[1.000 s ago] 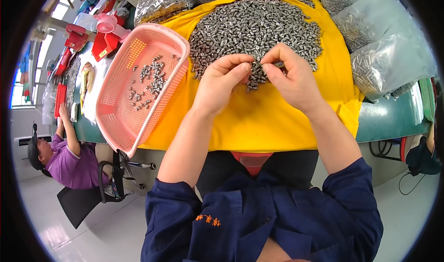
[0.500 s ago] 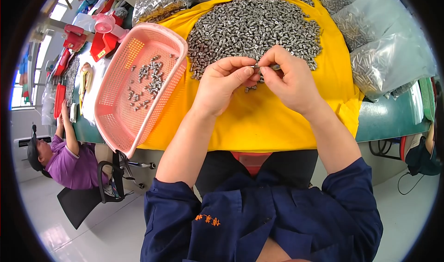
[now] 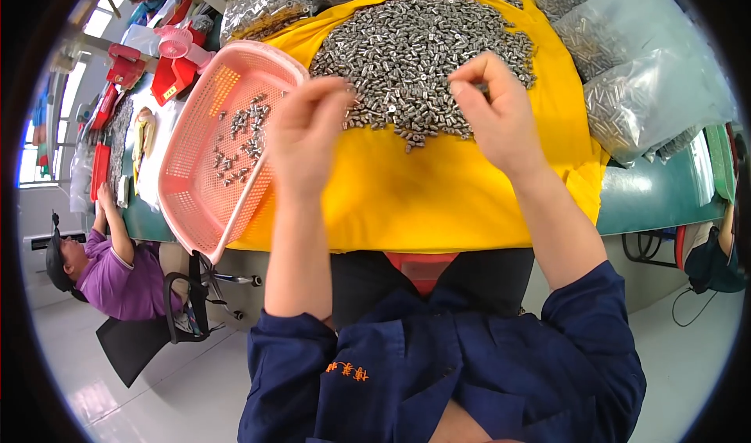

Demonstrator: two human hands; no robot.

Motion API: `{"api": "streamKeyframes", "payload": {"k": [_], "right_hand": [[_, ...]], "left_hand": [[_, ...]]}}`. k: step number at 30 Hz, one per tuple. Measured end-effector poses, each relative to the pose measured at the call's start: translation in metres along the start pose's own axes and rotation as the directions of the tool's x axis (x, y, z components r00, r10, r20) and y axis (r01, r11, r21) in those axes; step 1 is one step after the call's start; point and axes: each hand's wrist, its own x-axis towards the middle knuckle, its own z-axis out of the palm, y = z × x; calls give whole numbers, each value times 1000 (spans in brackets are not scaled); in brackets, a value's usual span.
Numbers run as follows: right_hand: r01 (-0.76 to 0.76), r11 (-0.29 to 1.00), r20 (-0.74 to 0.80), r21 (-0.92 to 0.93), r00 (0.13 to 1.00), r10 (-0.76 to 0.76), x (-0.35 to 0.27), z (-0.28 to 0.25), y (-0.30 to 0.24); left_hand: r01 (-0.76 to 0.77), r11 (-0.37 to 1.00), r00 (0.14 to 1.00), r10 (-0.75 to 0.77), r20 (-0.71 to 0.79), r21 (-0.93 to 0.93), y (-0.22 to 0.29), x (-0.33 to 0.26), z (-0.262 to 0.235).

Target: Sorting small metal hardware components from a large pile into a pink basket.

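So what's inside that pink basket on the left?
The pink basket holds a loose scatter of small grey metal pieces, mostly in its upper middle; the rest shows bare mesh. The left hand covers its right rim, so anything under there is hidden.

Left hand (image 3: 307, 134) beside pink basket (image 3: 195, 200); right hand (image 3: 497, 107) over metal parts (image 3: 415, 44).

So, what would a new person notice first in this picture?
First, the big heap of small grey metal parts on the yellow cloth, straight ahead. The left hand and right hand are raised above its near edge. At the left sits a pink basket holding a few of the same parts.
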Motion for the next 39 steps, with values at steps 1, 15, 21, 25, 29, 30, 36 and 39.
{"api": "streamKeyframes", "payload": {"k": [1,15,21,25,29,30,36,39], "right_hand": [[-70,996,-1,53,998,70,1,-5,1],[-120,988,30,98,993,117,4,-2,-1],[-115,992,75,57,991,110,2,0,-5],[-74,997,121,17,990,71,0,0,-4],[-111,993,149,34,983,105,0,1,-6],[-111,993,150,27,983,106,-1,1,-8],[-23,992,253,-125,966,54,-1,2,-11],[-37,988,271,-147,960,77,-1,2,-11]], "left_hand": [[-74,985,990,91,-105,155,3,2,-14],[-278,581,882,-161,443,765,-1,-28,21],[-336,601,849,-142,510,726,-7,-22,21],[263,884,870,-390,301,386,-5,-16,22],[427,893,850,-343,400,-141,-13,-2,30],[427,892,850,-341,402,-147,-18,-4,29],[420,889,869,-336,364,-184,-25,-4,26],[413,884,875,-317,366,-220,-25,-5,26]]}}
